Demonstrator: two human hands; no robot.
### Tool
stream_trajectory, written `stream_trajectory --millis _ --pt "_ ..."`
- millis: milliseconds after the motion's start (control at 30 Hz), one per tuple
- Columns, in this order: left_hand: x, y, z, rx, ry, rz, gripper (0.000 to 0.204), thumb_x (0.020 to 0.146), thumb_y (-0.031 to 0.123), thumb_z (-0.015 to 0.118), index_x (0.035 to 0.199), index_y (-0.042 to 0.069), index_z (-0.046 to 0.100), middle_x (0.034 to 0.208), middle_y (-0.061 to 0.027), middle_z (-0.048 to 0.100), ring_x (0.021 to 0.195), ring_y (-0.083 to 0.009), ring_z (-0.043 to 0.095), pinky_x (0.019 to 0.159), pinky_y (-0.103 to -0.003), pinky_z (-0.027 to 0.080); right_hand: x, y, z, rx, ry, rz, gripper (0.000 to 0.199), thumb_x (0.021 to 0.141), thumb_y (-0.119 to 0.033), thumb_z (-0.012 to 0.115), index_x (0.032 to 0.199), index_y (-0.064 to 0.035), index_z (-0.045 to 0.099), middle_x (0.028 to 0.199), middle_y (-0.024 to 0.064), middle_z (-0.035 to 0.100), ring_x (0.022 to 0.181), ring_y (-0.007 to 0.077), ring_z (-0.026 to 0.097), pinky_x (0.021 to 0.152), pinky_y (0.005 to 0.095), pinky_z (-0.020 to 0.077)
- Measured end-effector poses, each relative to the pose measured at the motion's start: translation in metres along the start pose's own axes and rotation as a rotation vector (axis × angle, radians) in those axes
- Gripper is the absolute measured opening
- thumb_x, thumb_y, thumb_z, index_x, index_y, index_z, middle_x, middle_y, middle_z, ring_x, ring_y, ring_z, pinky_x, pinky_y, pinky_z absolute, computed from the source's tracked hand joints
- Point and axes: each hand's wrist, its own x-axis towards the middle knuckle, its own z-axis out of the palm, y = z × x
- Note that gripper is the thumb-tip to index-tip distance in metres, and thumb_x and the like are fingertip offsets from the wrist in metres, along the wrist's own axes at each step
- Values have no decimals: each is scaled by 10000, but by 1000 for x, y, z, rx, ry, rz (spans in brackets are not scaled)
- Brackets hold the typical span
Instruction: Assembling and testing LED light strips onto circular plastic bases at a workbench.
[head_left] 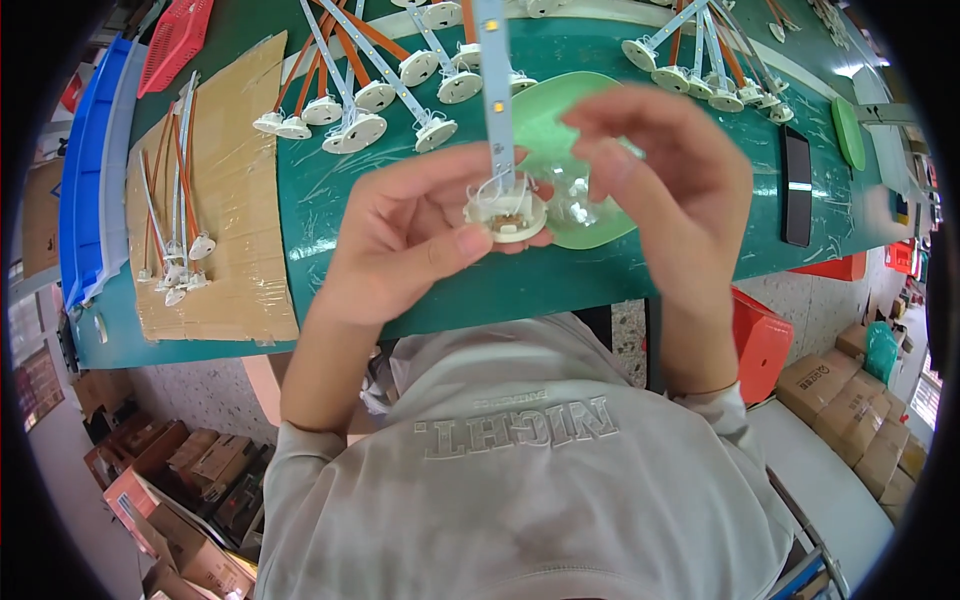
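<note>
A: What's lying on the bench, biggest first?

B: Long green-topped workbench [420, 290] is running across the view. A flat sheet of brown cardboard [235, 200] is lying on its left end, carrying a small bunch of white round lamp bases with strips [180, 270]. More finished white bases with white and orange strips [370, 95] are fanning out along the far edge. A black phone-like slab [796, 185] is sitting on the right.

A: Hands?

B: Left hand [400, 235] is pinching a white round plastic lamp base [505, 215], thumb on its near rim, fingers curled behind it. A narrow white LED strip [493, 80] is standing up out of that base toward the far side.

A: Right one?

B: Right hand [665, 185] is hovering just right of the base, fingers half curled and loosely apart, fingertips near it. Can't tell if it's touching. A pale green shallow plastic dish [560, 130] is lying on the bench behind both hands.
</note>
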Motion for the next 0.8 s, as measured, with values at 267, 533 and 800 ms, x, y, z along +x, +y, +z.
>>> stream_trajectory --millis 267,533,800 --pt "31 35 10 244 23 -75 433 918 -69 615 1341 -58 524 1199 -216 664 1124 -298 666 959 -388 570 85 4 0 122 -396 -903 113 863 -8 736 941 66 702 859 47 702 771 57 626 681 206 488" --pt "25 36 24 59 161 -151 359 933 -16 627 1284 -63 568 1075 -203 700 1033 -355 705 831 -302 625 79 -3 6 225 -350 -862 110 866 -3 730 953 57 699 864 43 703 782 63 631 710 203 496" --pt "39 31 19 243 151 -106 375 907 21 672 1256 -86 583 1079 -182 698 1006 -302 710 852 -319 601 55 -30 0 -33 -205 -110 116 863 -17 728 958 47 703 837 41 714 756 69 646 694 225 511"
